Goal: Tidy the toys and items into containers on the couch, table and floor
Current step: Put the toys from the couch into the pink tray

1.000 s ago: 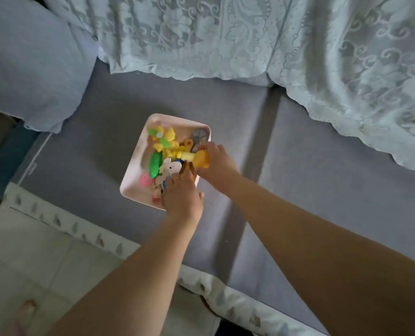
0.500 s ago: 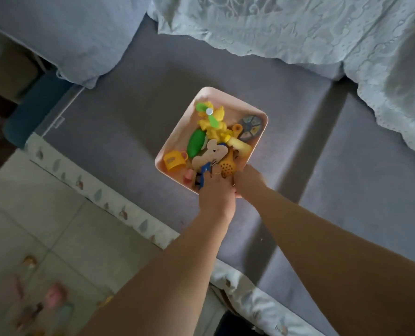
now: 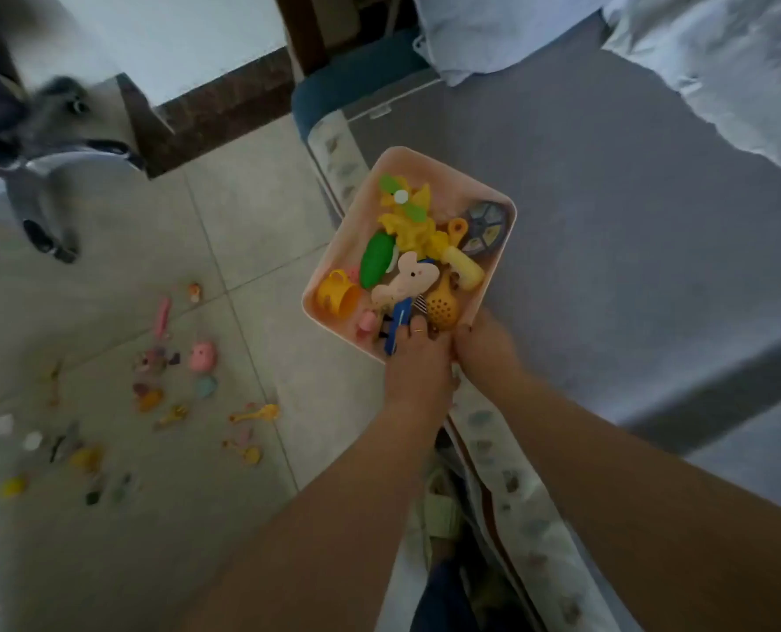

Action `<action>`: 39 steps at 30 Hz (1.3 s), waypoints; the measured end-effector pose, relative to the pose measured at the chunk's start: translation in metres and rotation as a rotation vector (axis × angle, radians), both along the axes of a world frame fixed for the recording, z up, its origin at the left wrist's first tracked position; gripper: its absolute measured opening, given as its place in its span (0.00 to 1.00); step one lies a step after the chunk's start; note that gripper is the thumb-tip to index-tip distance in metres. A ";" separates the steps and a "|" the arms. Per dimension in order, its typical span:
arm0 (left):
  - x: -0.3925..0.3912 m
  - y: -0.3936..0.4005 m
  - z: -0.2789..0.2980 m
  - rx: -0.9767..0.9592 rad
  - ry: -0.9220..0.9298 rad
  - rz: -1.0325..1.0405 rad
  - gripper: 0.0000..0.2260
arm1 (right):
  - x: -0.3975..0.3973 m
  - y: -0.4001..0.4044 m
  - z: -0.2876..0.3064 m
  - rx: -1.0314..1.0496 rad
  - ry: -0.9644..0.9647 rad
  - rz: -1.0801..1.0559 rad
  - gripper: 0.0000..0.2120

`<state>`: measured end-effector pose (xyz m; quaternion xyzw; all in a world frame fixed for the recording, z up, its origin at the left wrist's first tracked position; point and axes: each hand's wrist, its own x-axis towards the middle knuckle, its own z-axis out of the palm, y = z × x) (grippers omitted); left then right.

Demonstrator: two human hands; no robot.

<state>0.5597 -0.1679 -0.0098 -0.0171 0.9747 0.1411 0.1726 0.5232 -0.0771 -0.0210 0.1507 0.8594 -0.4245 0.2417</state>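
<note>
1. Both hands hold the pink tray point(image 3: 365, 211) by its near edge, over the couch's point(image 3: 607, 248) front edge.
2. The left hand point(image 3: 418, 371) has a grip on the rim, fingers curled over it beside a blue toy point(image 3: 398, 328).
3. The right hand point(image 3: 484, 346) holds the near right corner (fingers hidden beneath).
4. The tray carries a yellow cup point(image 3: 337, 294), a green piece point(image 3: 376, 260), and a cream elephant point(image 3: 407, 280).
5. Small toys point(image 3: 160, 385) lie scattered on the tiled floor point(image 3: 261, 212).

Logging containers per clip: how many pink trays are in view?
1: the pink tray, full of toys, gripped at its near edge by left hand and right hand. Others may lie off-frame.
</note>
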 end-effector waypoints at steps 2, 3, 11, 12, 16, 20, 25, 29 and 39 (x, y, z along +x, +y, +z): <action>0.019 -0.036 0.000 -0.015 0.001 0.085 0.19 | 0.010 -0.039 -0.003 0.009 0.021 0.116 0.14; 0.031 -0.053 -0.002 -0.024 -0.013 0.124 0.18 | 0.017 -0.059 -0.006 0.021 0.025 0.181 0.14; 0.130 -0.147 -0.055 -0.061 -0.118 0.360 0.19 | 0.097 -0.171 -0.077 0.045 0.022 0.575 0.13; 0.139 -0.154 -0.068 -0.050 -0.124 0.385 0.18 | 0.105 -0.178 -0.090 0.070 0.006 0.597 0.13; 0.180 -0.172 -0.147 0.019 -0.166 0.470 0.15 | 0.144 -0.198 -0.166 0.141 -0.064 0.614 0.11; 0.210 -0.179 -0.230 0.057 -0.246 0.527 0.13 | 0.176 -0.208 -0.254 0.187 -0.153 0.581 0.11; 0.225 -0.195 -0.323 0.135 -0.278 0.532 0.13 | 0.191 -0.225 -0.344 0.286 -0.216 0.573 0.10; 0.229 -0.212 -0.377 0.163 -0.249 0.592 0.11 | 0.193 -0.245 -0.395 0.355 -0.244 0.617 0.13; 0.228 -0.317 -0.430 -0.026 -0.201 0.743 0.17 | 0.166 -0.331 -0.418 -0.002 -0.228 0.805 0.24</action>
